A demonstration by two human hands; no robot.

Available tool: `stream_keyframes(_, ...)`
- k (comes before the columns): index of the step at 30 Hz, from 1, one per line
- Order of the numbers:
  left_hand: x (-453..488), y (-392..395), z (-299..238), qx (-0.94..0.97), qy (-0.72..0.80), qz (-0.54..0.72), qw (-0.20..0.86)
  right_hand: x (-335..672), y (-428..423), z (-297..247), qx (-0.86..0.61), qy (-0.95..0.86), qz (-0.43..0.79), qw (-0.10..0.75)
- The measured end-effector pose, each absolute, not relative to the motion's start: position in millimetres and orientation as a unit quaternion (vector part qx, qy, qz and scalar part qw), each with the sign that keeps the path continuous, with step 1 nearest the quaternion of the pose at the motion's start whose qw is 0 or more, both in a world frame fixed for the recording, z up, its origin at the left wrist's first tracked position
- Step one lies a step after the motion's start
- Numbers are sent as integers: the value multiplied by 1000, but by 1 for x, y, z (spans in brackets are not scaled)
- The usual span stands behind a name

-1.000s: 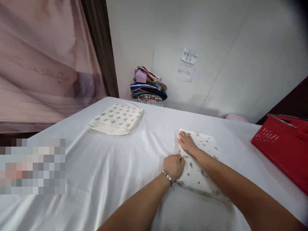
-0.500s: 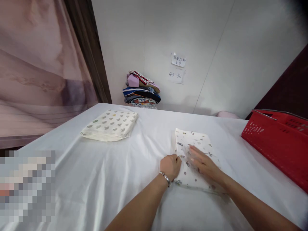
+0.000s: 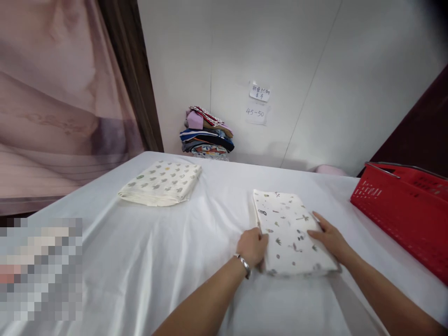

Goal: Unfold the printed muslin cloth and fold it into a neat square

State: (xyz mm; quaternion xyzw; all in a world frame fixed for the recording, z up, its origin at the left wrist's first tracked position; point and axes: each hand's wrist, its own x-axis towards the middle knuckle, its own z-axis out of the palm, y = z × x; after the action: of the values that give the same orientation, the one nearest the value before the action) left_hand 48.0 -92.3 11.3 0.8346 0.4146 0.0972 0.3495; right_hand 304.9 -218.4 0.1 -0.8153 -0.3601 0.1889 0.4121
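Note:
A folded white cloth (image 3: 289,238) with small printed plants and animals lies before me on the table. My left hand (image 3: 252,247), a silver bracelet on its wrist, is closed on the left edge of this cloth, thumb on top and the other fingers partly hidden. At the right edge rests my right hand (image 3: 331,238), thumb touching the top layer and index finger stretched apart from it. Farther left lies a second folded cloth (image 3: 163,183), cream with a grey leaf-like print.
A wrinkled white cover (image 3: 175,261) spreads over the table. On the right stands a red plastic basket (image 3: 402,205) with a metal handle. Behind the table is a stack of folded fabrics (image 3: 207,135) by the wall. Handwritten paper signs (image 3: 257,112) hang there. A pinkish curtain (image 3: 52,102) hangs left.
My right hand has moved from the middle of the printed cloth to its right edge. My left hand stays at the left edge, shifted slightly right and nearer. The other cloth has not moved.

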Motion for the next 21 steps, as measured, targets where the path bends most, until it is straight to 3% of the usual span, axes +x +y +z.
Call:
stream_keyframes(5,53,-106,1,816,309,55,485,358,-202,9,-869,-399,68,283)
stream_keyframes(8,53,-102,-6,758,304,26,576,339,-195,14,-851,-448,12,275)
stream_keyframes(11,55,-97,-11,719,300,29,627,284,-191,13,-801,-534,31,269)
stream_keyframes(17,56,-84,-7,666,334,103,659,198,-188,4,-744,-645,120,130)
stream_keyframes(21,50,-66,0,658,371,141,640,193,-194,5,-759,-625,117,140)
